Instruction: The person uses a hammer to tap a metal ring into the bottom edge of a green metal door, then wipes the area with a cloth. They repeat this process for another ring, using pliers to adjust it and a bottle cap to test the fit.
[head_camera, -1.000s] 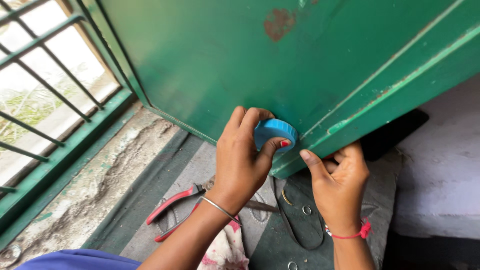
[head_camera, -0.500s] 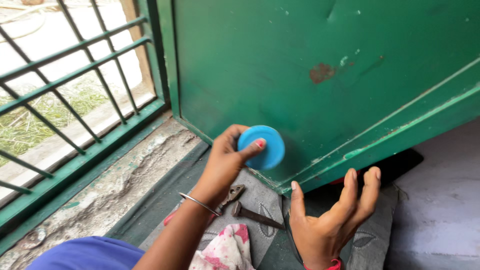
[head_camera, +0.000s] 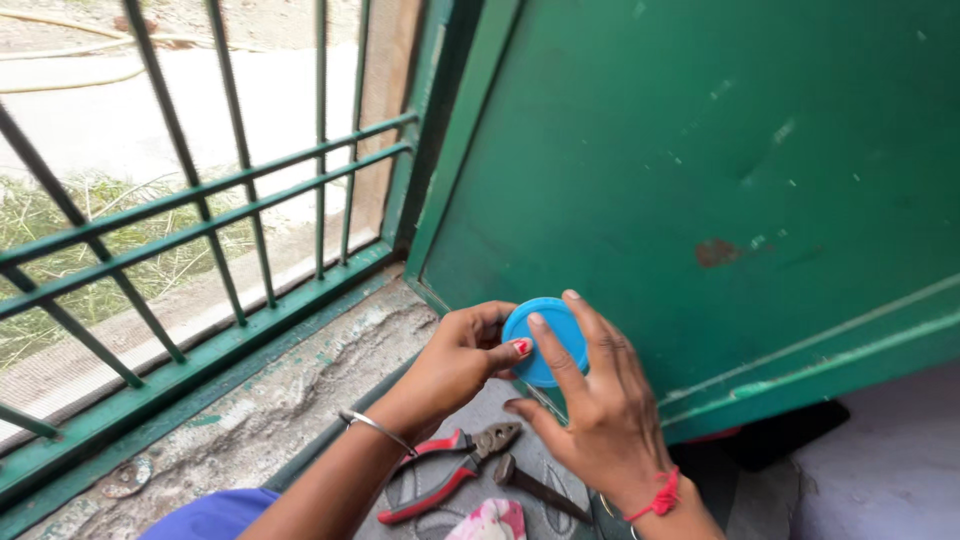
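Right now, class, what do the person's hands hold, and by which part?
Both hands hold a round blue disc. The left hand pinches its left edge with thumb and fingers; the right hand grips its right rim, fingers across its face.

The right hand (head_camera: 600, 410) covers the lower right of the blue disc (head_camera: 545, 335), both forearms run off the bottom edge, and below the disc a pink cloth (head_camera: 487, 522) is cut off there too.

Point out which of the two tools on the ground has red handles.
The pliers, lying below the left hand; the tool beside them is dark and plain, without red grips.
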